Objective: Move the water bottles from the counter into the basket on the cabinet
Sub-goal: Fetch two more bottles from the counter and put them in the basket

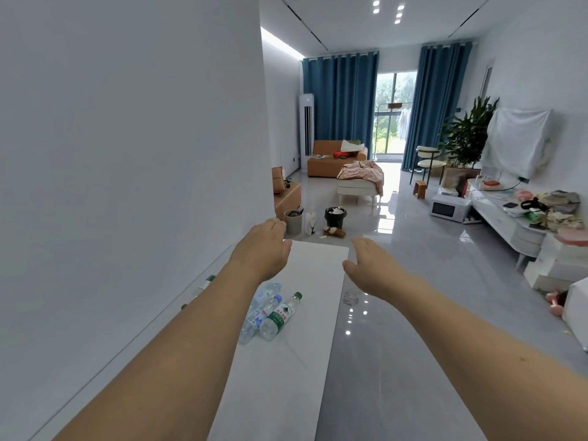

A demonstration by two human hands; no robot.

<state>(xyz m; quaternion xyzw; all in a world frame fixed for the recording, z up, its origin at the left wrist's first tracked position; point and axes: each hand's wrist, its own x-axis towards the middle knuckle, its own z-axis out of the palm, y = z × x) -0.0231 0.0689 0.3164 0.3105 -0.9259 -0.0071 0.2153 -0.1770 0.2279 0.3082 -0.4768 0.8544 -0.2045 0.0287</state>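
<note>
Water bottles (270, 313) are lying on their sides in a small cluster on the white counter (305, 361), toward its left edge near the wall, with another green-capped bottle (208, 280) showing just beyond the left forearm, closer to the wall.

Fingers on both hands are loosely extended and lightly parted, gripping nothing. The left hand (264, 246) is hanging palm down above the far end of the counter, past the cluster; the right hand (372, 265) is hovering level with it, out over the counter's right edge. Both bare arms are stretching forward from the near end, the left forearm crossing over part of the cluster and hiding how many bottles are lying there.

Judging from this, the person is only at the reaching stage, with no bottle taken up yet. The basket and its cabinet are not visible to me, so I cannot say where they stand. The next move looks to call for drawing the hands back and down toward the cluster and closing the fingers round a bottle's body; lying loose, the bottles may roll when touched.
</note>
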